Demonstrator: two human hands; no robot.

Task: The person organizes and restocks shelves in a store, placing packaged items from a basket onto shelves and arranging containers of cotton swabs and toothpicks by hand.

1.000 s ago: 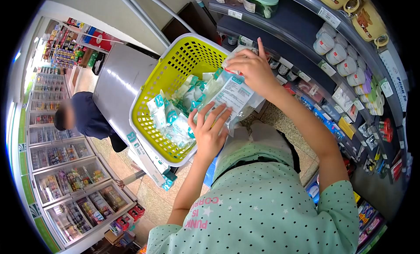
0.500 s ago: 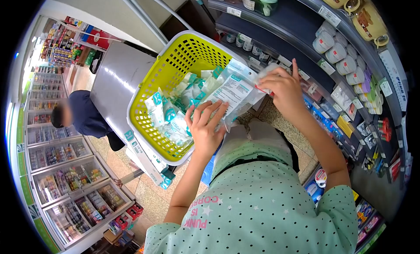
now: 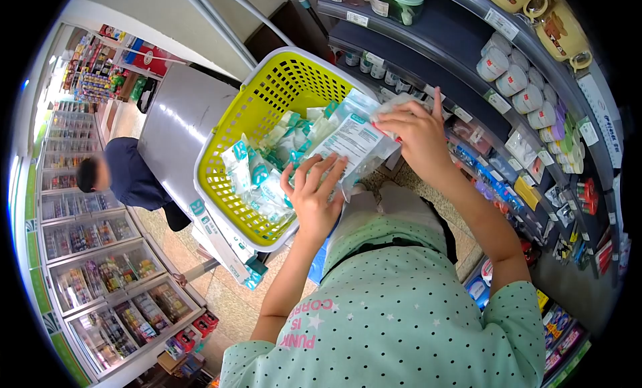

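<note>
A clear plastic packet (image 3: pixel 350 139) with a white printed label slants over the near rim of a yellow-green basket (image 3: pixel 215 213). My left hand (image 3: pixel 314 190) holds its lower part, fingers spread over the front; the thumb is partly hidden. At the upper right end of the packet, my right hand (image 3: pixel 416 128) pinches a crumpled whitish, see-through piece (image 3: pixel 391 106), with a bit of red at the fingertips. Its index finger points up. I cannot tell whether that piece belongs to the packet. White and teal packets (image 3: pixel 257 170) lie heaped in the basket.
A grey counter (image 3: pixel 175 117) stands beyond the basket, with a person in dark clothes (image 3: pixel 137 174) at its far side. Shelves on the right hold white cups (image 3: pixel 511 80) and a green-lidded container (image 3: pixel 397 1). Glass-fronted cabinets (image 3: pixel 107 274) line the left.
My right hand has moved slightly left and up along the packet's end with the crumpled piece. My left hand has stayed almost in place.
</note>
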